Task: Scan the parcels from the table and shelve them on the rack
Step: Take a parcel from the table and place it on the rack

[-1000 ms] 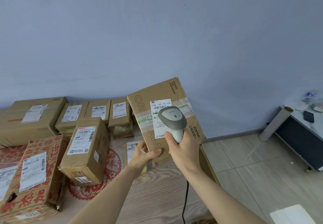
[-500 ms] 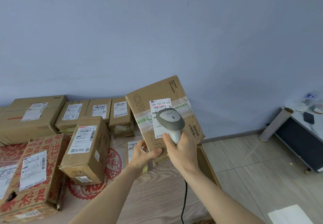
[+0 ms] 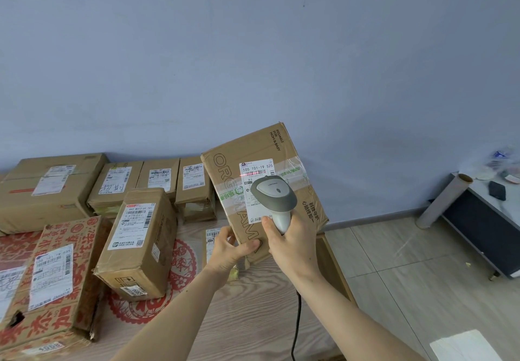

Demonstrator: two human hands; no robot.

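Red scan line now across label [image 3: 256, 183] barcode; left hand [image 3: 228, 249] grips taped brown parcel [image 3: 264, 191], right hand [image 3: 292, 244] grips scanner [image 3: 274, 197]

You stand in a small parcel sorting room: labelled cardboard parcels [image 3: 53, 189] crowd a wooden table [image 3: 244, 324], under a bare blue wall [image 3: 253, 51], beside a tiled floor [image 3: 408, 276].

Your wood-grain bench [image 3: 225, 327] carries a row of four brown parcels [image 3: 157, 180] along the wall. Nearer you lies a box with red printed characters [image 3: 56, 282], with a taller labelled carton [image 3: 138, 242] just beside it. That carton rests on a red paper-cut mat [image 3: 180, 262], and a small labelled packet [image 3: 212, 238] lies flat near the right edge.
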